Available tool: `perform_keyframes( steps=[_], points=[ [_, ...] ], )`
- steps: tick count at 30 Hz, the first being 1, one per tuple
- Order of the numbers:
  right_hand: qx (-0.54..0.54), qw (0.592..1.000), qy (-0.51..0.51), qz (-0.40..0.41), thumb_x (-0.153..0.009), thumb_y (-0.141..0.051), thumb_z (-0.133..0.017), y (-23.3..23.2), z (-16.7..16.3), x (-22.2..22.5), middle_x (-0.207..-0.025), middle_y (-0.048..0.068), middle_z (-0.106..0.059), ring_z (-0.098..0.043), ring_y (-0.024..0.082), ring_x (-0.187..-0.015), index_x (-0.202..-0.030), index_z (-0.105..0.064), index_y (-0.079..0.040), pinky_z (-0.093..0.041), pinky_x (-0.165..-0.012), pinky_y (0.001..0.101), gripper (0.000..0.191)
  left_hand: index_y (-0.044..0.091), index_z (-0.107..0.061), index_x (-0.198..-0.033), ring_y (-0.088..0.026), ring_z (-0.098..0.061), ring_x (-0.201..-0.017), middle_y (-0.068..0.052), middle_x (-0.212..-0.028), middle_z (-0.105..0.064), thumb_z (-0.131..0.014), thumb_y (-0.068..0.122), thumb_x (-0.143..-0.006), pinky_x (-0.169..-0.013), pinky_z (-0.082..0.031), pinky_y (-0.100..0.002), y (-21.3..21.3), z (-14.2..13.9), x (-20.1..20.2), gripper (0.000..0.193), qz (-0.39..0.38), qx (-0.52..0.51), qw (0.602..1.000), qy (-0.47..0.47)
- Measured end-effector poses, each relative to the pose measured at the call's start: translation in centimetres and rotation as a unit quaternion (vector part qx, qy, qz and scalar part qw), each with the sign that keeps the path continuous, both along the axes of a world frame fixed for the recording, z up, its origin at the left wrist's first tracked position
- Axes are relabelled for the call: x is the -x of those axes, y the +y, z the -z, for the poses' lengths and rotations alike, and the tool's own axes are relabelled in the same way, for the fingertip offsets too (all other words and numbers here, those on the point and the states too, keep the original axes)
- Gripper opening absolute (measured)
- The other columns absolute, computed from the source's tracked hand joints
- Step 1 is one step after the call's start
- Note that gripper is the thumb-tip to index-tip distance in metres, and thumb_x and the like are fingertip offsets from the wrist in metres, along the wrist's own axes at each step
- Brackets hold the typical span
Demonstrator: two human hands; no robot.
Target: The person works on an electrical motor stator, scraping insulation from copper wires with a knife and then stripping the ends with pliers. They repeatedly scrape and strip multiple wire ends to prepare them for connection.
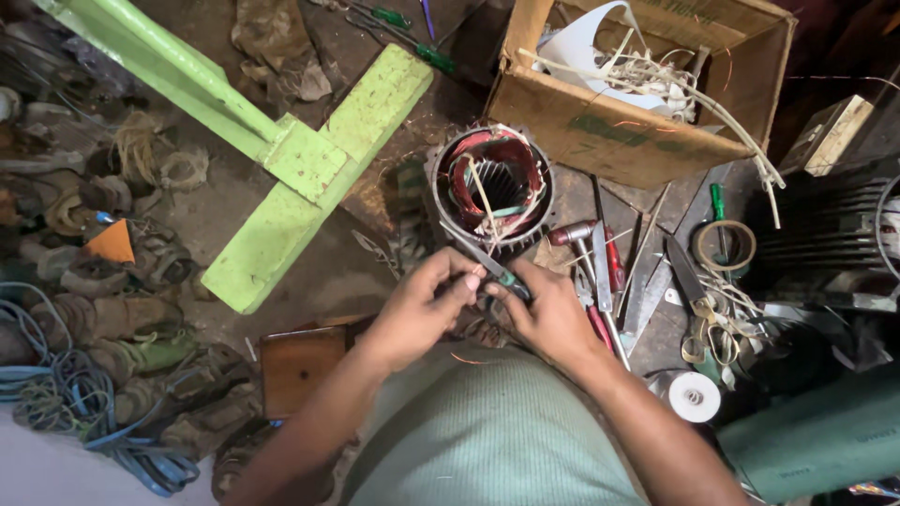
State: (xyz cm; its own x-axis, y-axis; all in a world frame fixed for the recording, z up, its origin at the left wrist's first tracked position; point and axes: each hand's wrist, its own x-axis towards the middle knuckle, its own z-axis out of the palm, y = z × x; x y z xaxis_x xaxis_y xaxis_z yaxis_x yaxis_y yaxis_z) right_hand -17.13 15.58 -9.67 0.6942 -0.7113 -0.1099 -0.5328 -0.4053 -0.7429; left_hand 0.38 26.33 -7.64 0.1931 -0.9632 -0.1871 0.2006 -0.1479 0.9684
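Note:
A round motor stator [492,185] with red-brown copper windings and pale insulating strips stands on the floor in front of me. Just below it my left hand [422,305] pinches something small at its fingertips; what it is I cannot tell. My right hand [548,314] grips a thin green-handled tool [497,272] whose blade points up-left toward the stator's rim. The two hands meet fingertip to fingertip over the tool.
A cardboard box [600,126] with white strips stands behind the stator. A hammer [581,245], knives, scissors [712,333], tape rolls [724,245] lie right. A green metal frame [309,164], blue cable [56,398] and old coils lie left. A wooden block [298,367] sits near my left forearm.

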Motion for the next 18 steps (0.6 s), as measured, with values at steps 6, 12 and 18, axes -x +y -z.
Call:
perform_keyframes(
  steps=[6, 12, 18],
  points=[
    [-0.048, 0.997, 0.054, -0.038, -0.093, -0.033, -0.067, -0.1, 0.2, 6.8, -0.098, 0.021, -0.075, -0.075, 0.038, -0.088, -0.123, -0.067, -0.005, -0.056, -0.077, 0.0443, 0.04, 0.012, -0.064, -0.112, -0.028, -0.067, -0.092, -0.007, -0.103, -0.063, -0.061, 0.01, -0.095, -0.083, -0.055, -0.046, -0.9, -4.1, -2.7, 0.018, -0.06, 0.255, 0.667, -0.697],
    [0.044, 0.985, 0.081, 0.144, -0.094, -0.036, -0.065, 1.5, 5.7, 11.9, -0.099, 0.024, -0.072, -0.07, 0.044, -0.091, -0.12, -0.066, -0.003, -0.056, -0.074, 0.0483, 0.043, 0.014, -0.06, -0.111, -0.027, -0.066, -0.079, -0.007, -0.085, -0.065, -0.056, 0.018, -0.102, -0.074, -0.056, -0.042, -2.1, -4.6, -1.2, 0.011, 0.274, -0.158, 0.943, -0.103],
    [0.11, 0.93, 0.191, 0.292, -0.097, -0.035, -0.065, 2.0, 9.0, 11.5, -0.118, 0.024, -0.067, -0.065, 0.049, -0.098, -0.129, -0.064, -0.005, -0.053, -0.079, 0.0535, 0.044, 0.009, -0.059, -0.11, -0.034, -0.069, -0.087, -0.016, -0.094, -0.068, -0.045, 0.023, -0.103, -0.078, -0.053, -0.046, -1.5, -1.5, -8.7, 0.021, 0.166, -0.11, 0.892, -0.406]
  ],
)
